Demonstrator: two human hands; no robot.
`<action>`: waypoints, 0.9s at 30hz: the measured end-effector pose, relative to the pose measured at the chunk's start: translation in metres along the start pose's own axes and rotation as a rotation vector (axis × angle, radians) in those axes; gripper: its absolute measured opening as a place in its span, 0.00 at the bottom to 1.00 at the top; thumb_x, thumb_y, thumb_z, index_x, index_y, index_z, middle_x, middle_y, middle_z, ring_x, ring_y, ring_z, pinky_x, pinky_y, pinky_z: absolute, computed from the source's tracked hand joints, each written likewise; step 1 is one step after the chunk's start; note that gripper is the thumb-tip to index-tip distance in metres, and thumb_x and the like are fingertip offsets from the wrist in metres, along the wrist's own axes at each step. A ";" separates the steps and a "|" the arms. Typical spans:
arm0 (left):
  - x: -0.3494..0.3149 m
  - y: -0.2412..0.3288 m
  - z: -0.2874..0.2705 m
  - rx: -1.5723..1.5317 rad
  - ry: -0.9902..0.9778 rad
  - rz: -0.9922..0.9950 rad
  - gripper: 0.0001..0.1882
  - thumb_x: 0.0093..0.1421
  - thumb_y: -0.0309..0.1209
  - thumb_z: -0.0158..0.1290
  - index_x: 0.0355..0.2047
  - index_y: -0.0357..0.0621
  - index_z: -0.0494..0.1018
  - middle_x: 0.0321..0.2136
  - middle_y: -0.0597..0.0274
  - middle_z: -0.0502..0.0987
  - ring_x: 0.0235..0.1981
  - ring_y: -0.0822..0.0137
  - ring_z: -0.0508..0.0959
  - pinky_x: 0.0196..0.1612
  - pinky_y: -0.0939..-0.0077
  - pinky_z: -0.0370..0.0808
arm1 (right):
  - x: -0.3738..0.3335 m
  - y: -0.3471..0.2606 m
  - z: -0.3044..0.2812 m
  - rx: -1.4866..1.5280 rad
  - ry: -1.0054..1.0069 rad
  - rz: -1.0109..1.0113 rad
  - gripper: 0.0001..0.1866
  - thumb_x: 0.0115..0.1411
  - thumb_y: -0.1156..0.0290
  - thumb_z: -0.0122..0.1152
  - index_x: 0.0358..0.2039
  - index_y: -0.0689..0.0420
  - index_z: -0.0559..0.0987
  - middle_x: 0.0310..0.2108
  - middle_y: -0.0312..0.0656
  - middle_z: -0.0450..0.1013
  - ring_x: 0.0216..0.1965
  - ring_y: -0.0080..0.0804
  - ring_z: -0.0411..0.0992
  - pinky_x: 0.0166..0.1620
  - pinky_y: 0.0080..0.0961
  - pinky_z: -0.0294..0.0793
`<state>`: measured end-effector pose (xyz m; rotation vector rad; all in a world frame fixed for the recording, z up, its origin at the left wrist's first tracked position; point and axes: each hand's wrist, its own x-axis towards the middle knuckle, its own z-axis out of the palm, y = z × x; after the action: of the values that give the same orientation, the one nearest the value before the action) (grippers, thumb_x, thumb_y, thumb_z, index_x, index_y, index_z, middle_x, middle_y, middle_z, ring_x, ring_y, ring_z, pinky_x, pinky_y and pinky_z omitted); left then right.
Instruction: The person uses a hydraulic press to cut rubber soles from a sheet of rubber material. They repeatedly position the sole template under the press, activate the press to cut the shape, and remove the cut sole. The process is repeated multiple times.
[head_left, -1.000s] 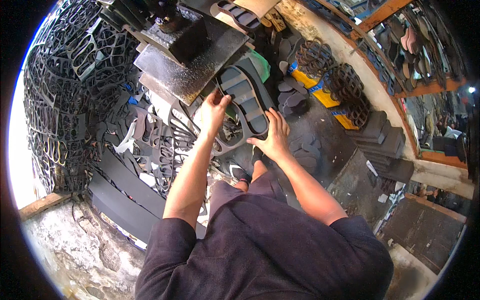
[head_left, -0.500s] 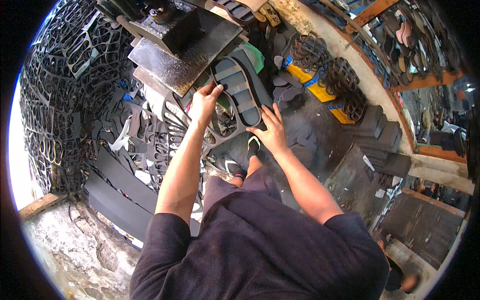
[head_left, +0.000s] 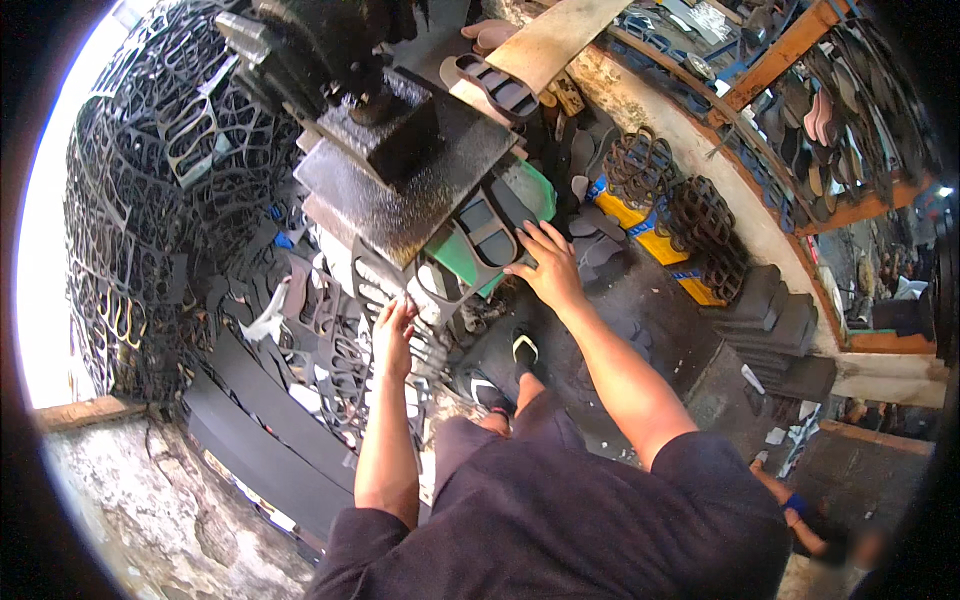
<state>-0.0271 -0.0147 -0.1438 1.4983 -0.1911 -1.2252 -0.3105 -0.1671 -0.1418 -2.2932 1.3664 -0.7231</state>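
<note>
Under the press head (head_left: pixel 405 205), a sole-shaped cutting die with crossbars (head_left: pixel 487 228) rests on a dark rubber sheet (head_left: pixel 515 203). The sheet lies over a green board (head_left: pixel 455 257), and its near left part has sole-shaped cutouts. My right hand (head_left: pixel 547 265) is spread, fingers stretched over the sheet's right edge beside the die's near end. Closer to me on the left, my left hand (head_left: pixel 393 335) has its fingers curled together at the cut-out edge of the sheet, apparently pinching it; the fingertips are partly hidden.
Cut-out rubber scraps (head_left: pixel 150 220) are heaped at left. Flat dark strips (head_left: pixel 270 420) lie below them. Stacked soles (head_left: pixel 770 310) and bundled pieces on yellow boxes (head_left: pixel 640 235) stand at right. Another die (head_left: pixel 495 88) sits behind the press. Part of another person (head_left: pixel 800 520) shows at lower right.
The die and sheet have moved away from me, under the press head. My left hand has left the die and come nearer to me; my right hand has moved forward along the sheet.
</note>
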 end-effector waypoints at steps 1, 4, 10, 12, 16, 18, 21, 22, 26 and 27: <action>0.018 -0.013 -0.027 -0.148 -0.088 0.091 0.12 0.67 0.34 0.59 0.48 0.45 0.77 0.35 0.70 0.79 0.38 0.77 0.76 0.43 0.78 0.70 | 0.021 -0.015 0.000 -0.021 -0.033 -0.015 0.38 0.54 0.48 0.73 0.61 0.55 0.78 0.68 0.40 0.67 0.72 0.46 0.57 0.68 0.43 0.59; 0.018 0.029 -0.020 -0.096 0.093 0.164 0.09 0.67 0.32 0.59 0.45 0.45 0.77 0.31 0.72 0.78 0.32 0.78 0.76 0.39 0.81 0.72 | 0.070 -0.014 0.020 -0.049 -0.040 -0.005 0.37 0.50 0.43 0.73 0.58 0.50 0.82 0.67 0.35 0.70 0.73 0.45 0.55 0.68 0.51 0.51; 0.056 0.065 -0.032 -0.134 0.201 0.226 0.10 0.67 0.28 0.59 0.48 0.43 0.76 0.34 0.70 0.78 0.33 0.78 0.76 0.37 0.82 0.73 | 0.132 -0.033 0.044 -0.167 -0.154 0.096 0.25 0.56 0.47 0.71 0.46 0.52 0.87 0.59 0.42 0.76 0.73 0.52 0.53 0.69 0.64 0.40; 0.067 0.067 -0.039 -0.101 0.266 0.259 0.12 0.67 0.27 0.59 0.49 0.43 0.75 0.36 0.69 0.78 0.33 0.78 0.76 0.37 0.83 0.72 | 0.136 -0.038 0.047 -0.206 -0.196 0.078 0.23 0.56 0.51 0.71 0.47 0.53 0.86 0.56 0.44 0.76 0.73 0.53 0.53 0.70 0.64 0.38; 0.030 0.125 0.010 0.024 0.432 0.717 0.16 0.68 0.27 0.58 0.55 0.38 0.72 0.48 0.63 0.76 0.44 0.73 0.74 0.47 0.79 0.72 | 0.131 -0.033 0.029 -0.135 -0.214 -0.009 0.26 0.56 0.49 0.70 0.50 0.51 0.84 0.58 0.43 0.75 0.72 0.52 0.55 0.70 0.68 0.41; -0.054 0.232 0.107 0.105 0.217 1.100 0.15 0.71 0.27 0.54 0.56 0.37 0.72 0.53 0.58 0.76 0.53 0.70 0.76 0.58 0.74 0.72 | 0.150 -0.061 -0.082 -0.146 -0.243 -0.064 0.26 0.58 0.50 0.69 0.52 0.53 0.82 0.58 0.45 0.75 0.71 0.53 0.57 0.67 0.68 0.49; -0.146 0.351 0.264 0.155 -0.214 1.573 0.12 0.71 0.25 0.53 0.51 0.34 0.75 0.50 0.55 0.78 0.47 0.70 0.79 0.53 0.72 0.75 | 0.187 -0.104 -0.254 -0.303 0.113 -0.291 0.27 0.60 0.52 0.68 0.54 0.55 0.80 0.58 0.47 0.74 0.69 0.54 0.59 0.65 0.66 0.57; -0.152 0.382 0.300 0.241 -0.253 1.651 0.11 0.70 0.27 0.53 0.50 0.35 0.75 0.50 0.56 0.78 0.47 0.69 0.78 0.53 0.71 0.74 | 0.197 -0.130 -0.304 -0.403 0.293 -0.394 0.27 0.60 0.52 0.68 0.54 0.54 0.80 0.57 0.47 0.74 0.68 0.54 0.60 0.65 0.65 0.58; -0.153 0.437 0.412 0.378 -0.418 1.644 0.11 0.70 0.31 0.51 0.47 0.40 0.76 0.48 0.58 0.79 0.48 0.65 0.78 0.55 0.65 0.73 | 0.193 -0.160 -0.413 -0.664 0.826 -0.470 0.29 0.60 0.51 0.68 0.57 0.53 0.78 0.57 0.48 0.74 0.66 0.53 0.63 0.64 0.63 0.59; -0.153 0.418 0.430 0.438 -0.425 1.689 0.11 0.69 0.32 0.51 0.46 0.41 0.76 0.48 0.58 0.79 0.48 0.64 0.78 0.55 0.64 0.72 | 0.180 -0.135 -0.413 -0.706 0.873 -0.413 0.30 0.60 0.51 0.68 0.58 0.53 0.77 0.57 0.48 0.74 0.65 0.53 0.64 0.64 0.62 0.60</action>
<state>-0.2179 -0.3281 0.3545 0.8076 -1.6759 -0.0290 -0.3932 -0.2870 0.3057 -3.0263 1.6921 -1.7648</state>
